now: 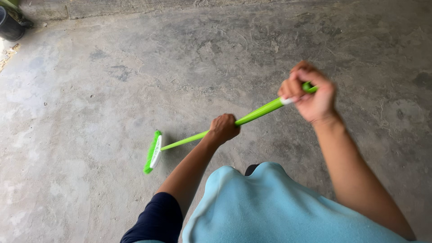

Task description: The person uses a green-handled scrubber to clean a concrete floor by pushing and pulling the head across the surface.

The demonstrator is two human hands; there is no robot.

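Observation:
I hold a bright green broom with both hands. Its long green handle (258,112) slants from upper right down to the left. My right hand (310,93) grips the top end of the handle. My left hand (223,128) is closed around the handle lower down. The green and white brush head (152,152) rests on the grey concrete floor (90,90) at the lower left, bristles facing left.
A dark round container (10,24) stands in the far left corner by a low concrete ledge (112,8). My light blue shirt (270,211) fills the bottom of the view. Pale dusty patches mark the floor on the left.

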